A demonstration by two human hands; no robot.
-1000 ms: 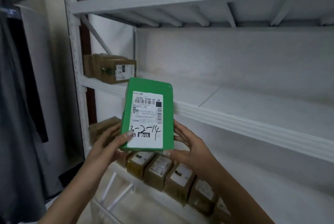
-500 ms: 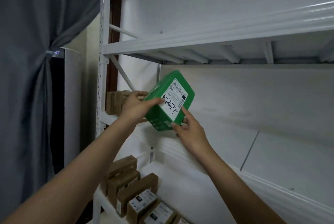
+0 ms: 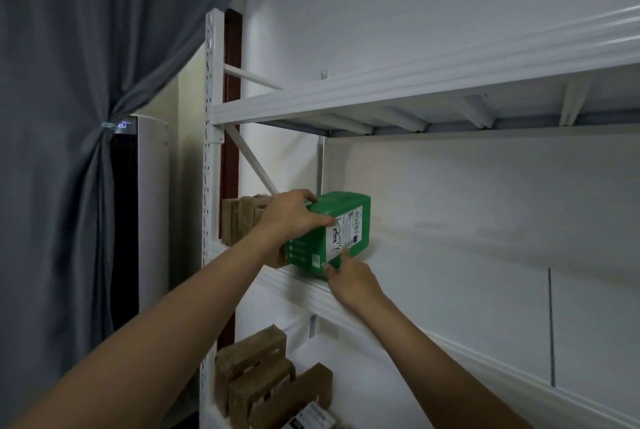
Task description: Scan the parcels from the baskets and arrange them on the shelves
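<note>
While stretched up toward the middle shelf (image 3: 450, 290) of a white metal rack, clasps a green parcel (image 3: 325, 245) with the left grip (image 3: 289, 217): fingers curled over the top far edge, thumb laid onto the side bearing the white label (image 3: 346, 234). Steadies the same parcel with the right grip (image 3: 353, 281), fingers nearly straight, fingertips touching the lower near corner and the foot of the label, curled round nothing.

Keeps the parcel on a long side at the front lip of that shelf, near its left end, label face turned to the right, black handwriting across it. Cannot tell whether fully set down or a little raised at the near corner.

Just to the left, against the perforated upright (image 3: 212, 151), a short row of brown parcels (image 3: 242, 220) standing on edge, the nearest close beside the green one and partly hidden by the left grip. Above, the ribbed underside of the upper shelf (image 3: 415, 92). Below, on the lower shelf (image 3: 346, 376), more brown cartons (image 3: 256, 369) packed in a row. Off to the left, a grey curtain (image 3: 69, 116) tied back, and beside it a tall white appliance (image 3: 152, 203) with a small lit display.
</note>
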